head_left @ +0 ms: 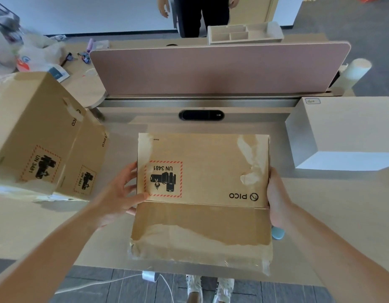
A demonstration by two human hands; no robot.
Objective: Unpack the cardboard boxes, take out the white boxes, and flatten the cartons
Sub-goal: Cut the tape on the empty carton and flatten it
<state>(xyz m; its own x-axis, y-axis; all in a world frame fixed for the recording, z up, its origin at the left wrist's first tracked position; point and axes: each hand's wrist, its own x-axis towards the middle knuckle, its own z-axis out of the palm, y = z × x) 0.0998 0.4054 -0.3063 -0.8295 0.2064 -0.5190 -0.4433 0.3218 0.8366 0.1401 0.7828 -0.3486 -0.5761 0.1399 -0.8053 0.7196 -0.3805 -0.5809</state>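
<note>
So the setup is a pale beige desk with a dusty-pink divider panel across the back and a black oval cable port just in front of it, over a grey tiled floor. Past the divider there's a beige organiser tray, and a person in dark clothes stands behind it. The right side of the desk has a closed white box with a small handwritten label on its top. Two cardboard boxes sit on the left, a bigger one and a smaller one right beside it. The flattened carton is in the middle, overhanging the near edge of the desk. It's plain brown, printed upside down from the wearer's side with a PICO logo and a red-hatched UN 3481 battery label. Pale ragged patches run down its right side and across the lower flap. The left hand grips its left edge, thumb on top by the label. The right hand clasps the right edge, its fingers hidden behind the cardboard.
</note>
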